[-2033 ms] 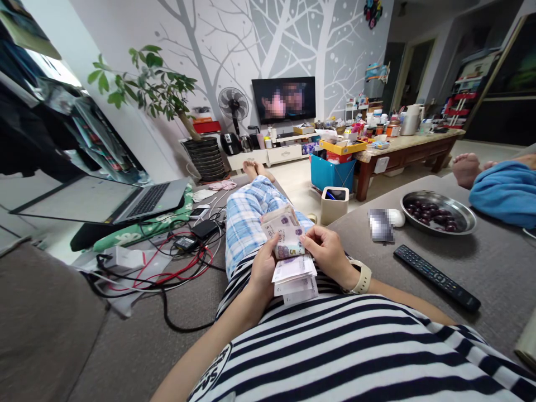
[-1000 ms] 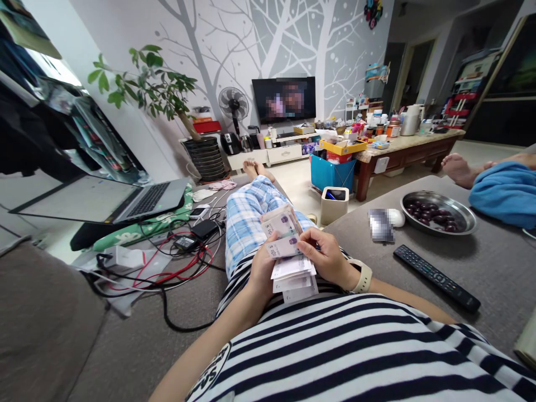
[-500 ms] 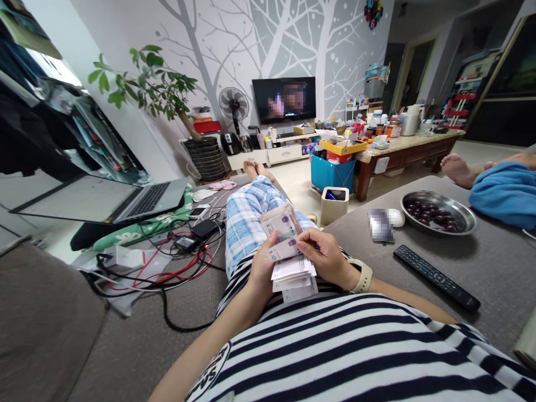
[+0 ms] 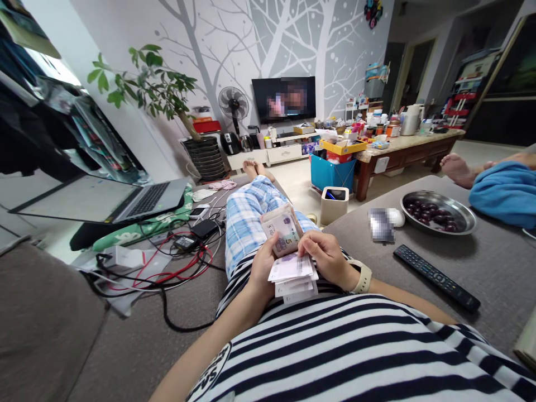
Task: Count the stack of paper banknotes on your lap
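Note:
A stack of banknotes (image 4: pixel 281 226) rests over my lap, its top note printed with a 5. My left hand (image 4: pixel 264 262) is closed around the stack's left side, thumb on the face of the notes. Below the thumb, several notes (image 4: pixel 293 269) are folded down toward my striped shirt. My right hand (image 4: pixel 324 254) is closed in a pinch at the stack's right edge, thumb and index finger meeting on a note there. A pale watch (image 4: pixel 363 277) circles my right wrist.
On the sofa (image 4: pixel 422 290) to the right lie a remote control (image 4: pixel 436 277) and a steel bowl (image 4: pixel 438 214) of dark round fruit. Another person's bent leg in blue cloth (image 4: pixel 502 187) is beyond. Tangled cables (image 4: pixel 184 262) and a laptop (image 4: pixel 146 201) are on the left.
One note has been drawn down from the stack by my right hand onto the folded ones, showing the face of the note beneath. My left hand keeps its hold.

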The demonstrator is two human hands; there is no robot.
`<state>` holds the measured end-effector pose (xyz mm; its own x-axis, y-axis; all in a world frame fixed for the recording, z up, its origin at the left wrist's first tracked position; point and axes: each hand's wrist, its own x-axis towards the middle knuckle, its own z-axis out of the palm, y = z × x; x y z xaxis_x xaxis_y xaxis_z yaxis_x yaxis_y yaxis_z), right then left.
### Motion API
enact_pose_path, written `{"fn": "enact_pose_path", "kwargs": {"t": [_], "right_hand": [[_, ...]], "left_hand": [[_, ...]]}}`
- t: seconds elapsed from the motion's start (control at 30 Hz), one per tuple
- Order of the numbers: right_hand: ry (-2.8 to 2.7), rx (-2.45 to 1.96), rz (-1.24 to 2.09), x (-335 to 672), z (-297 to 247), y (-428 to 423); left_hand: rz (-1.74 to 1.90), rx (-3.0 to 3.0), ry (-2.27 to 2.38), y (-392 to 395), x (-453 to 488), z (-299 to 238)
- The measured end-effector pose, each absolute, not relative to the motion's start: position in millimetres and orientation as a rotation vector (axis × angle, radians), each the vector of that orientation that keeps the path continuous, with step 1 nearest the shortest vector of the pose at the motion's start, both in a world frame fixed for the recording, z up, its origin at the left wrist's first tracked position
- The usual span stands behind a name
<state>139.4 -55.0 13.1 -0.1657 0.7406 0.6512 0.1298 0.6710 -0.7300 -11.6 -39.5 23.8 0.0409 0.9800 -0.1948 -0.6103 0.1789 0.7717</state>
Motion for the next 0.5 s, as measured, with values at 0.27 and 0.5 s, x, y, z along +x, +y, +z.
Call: {"fn": "enact_pose_path", "kwargs": {"t": [0.27, 0.5], "right_hand": [[-1.461, -0.947, 0.618, 135, 11, -46], [-1.466, -0.989, 0.573, 133, 12, -45]], "left_hand": [[1.332, 0.600, 0.916, -54, -8, 44], [1.361, 0.568, 0.894, -50, -6, 39]]}}
